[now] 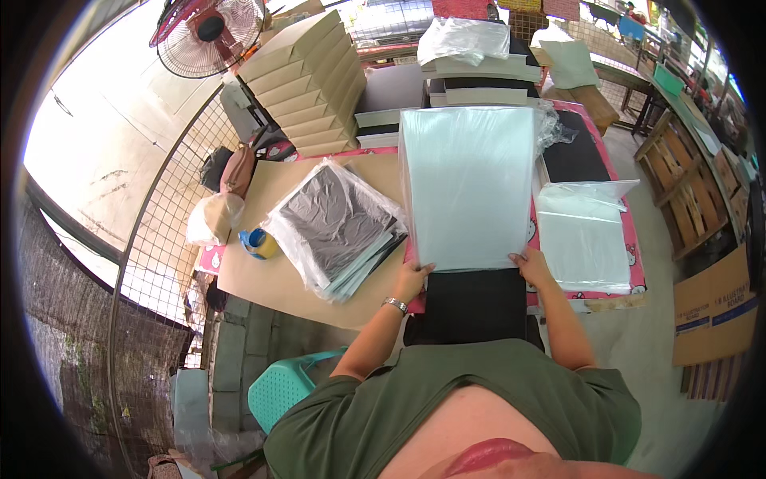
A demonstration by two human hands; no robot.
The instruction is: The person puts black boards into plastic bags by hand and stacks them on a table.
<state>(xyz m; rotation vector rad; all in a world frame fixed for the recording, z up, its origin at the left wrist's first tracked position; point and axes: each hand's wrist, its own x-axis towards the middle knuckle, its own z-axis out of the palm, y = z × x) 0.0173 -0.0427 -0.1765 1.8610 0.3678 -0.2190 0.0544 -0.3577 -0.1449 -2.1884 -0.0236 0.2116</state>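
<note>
A large pale sheet pack in clear plastic stretches away from me over the pink-covered table. At its near left corner my left hand, with a watch on the wrist, pinches the plastic. My right hand grips the near right corner the same way. Below the pack's near edge lies a black board, close to my body. Left of my left hand is a pile of plastic-wrapped dark and pale sheets, set at a slant. Another pale wrapped pack rests right of my right hand.
Brown paper covers the table's left part, with a blue-and-yellow tape roll on it. A tall stack of brown-wrapped packs and board stacks stand behind. A fan is far left; a green stool stands near left.
</note>
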